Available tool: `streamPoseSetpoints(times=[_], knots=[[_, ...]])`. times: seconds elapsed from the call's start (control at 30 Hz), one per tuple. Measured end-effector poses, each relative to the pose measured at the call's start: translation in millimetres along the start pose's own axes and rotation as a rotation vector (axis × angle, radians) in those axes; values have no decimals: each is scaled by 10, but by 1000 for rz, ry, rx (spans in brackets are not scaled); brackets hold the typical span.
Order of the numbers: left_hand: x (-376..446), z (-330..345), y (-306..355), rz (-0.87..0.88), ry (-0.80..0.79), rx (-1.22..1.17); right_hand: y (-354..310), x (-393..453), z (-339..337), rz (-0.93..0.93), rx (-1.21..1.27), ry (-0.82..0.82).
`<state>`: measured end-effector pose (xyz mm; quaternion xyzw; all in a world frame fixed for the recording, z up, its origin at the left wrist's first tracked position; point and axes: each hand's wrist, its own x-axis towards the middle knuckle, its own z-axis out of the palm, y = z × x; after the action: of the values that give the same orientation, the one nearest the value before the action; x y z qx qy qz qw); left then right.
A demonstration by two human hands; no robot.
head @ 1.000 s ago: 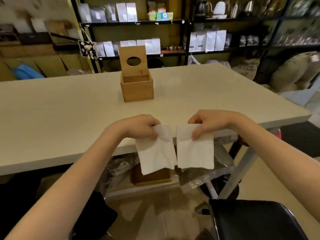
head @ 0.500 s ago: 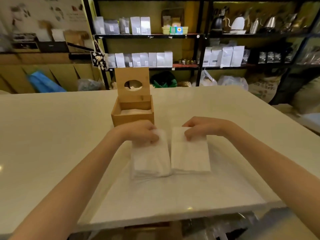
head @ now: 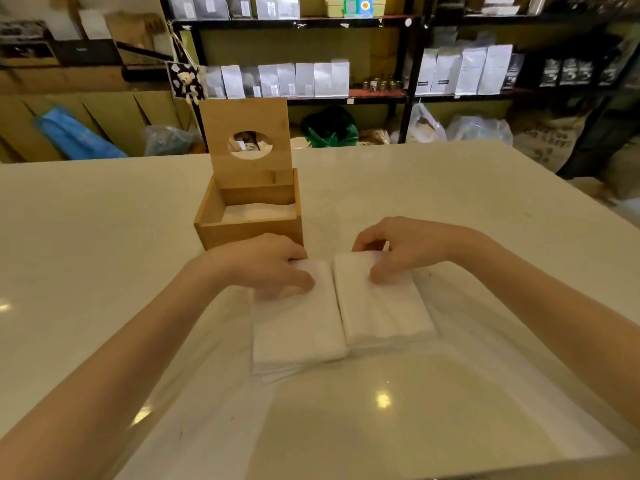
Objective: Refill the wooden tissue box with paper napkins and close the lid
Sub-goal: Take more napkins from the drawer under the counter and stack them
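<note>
Left hand (head: 263,265): fingers pinch left napkin stack (head: 298,327), just before wooden tissue box (head: 249,216).
Right hand (head: 405,247): fingers pinch right napkin stack (head: 384,310).
Lid (head: 244,140): upright.

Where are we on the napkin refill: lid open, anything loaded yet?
Done: the lid stands open, and the wooden box shows some white paper inside. In hand: the left hand and right hand each rest on a napkin stack on the table. Left: load both stacks, close the lid.

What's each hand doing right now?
Left hand: fingers closed on the left napkin stack.
Right hand: fingers closed on the right napkin stack.
</note>
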<state>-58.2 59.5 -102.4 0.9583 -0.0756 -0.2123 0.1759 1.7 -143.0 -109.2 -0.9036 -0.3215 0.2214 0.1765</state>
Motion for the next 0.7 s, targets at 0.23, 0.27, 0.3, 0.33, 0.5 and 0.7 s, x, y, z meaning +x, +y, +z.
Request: streamPoseSetpoints(times=[0.23,0.27,0.3,0.33,0.5,0.7], knots=[[58,-25,-69,30,-44,16,-6,41,-3,2,24,5],[64,-20,-76,37,-43,17,-16,42,-16,-4,41,19],[68,-18,-84,47,-41,16,-35,40,-25,-10,63,31],[72,-21,-93,56,-41,11,-57,40,-27,-15,84,41],[48,-105,-141,94,-72,-76,-77,49,49,-29,92,75],[-201,-543,-22,234,-179,-338,-242,-79,-45,-65,595,169]])
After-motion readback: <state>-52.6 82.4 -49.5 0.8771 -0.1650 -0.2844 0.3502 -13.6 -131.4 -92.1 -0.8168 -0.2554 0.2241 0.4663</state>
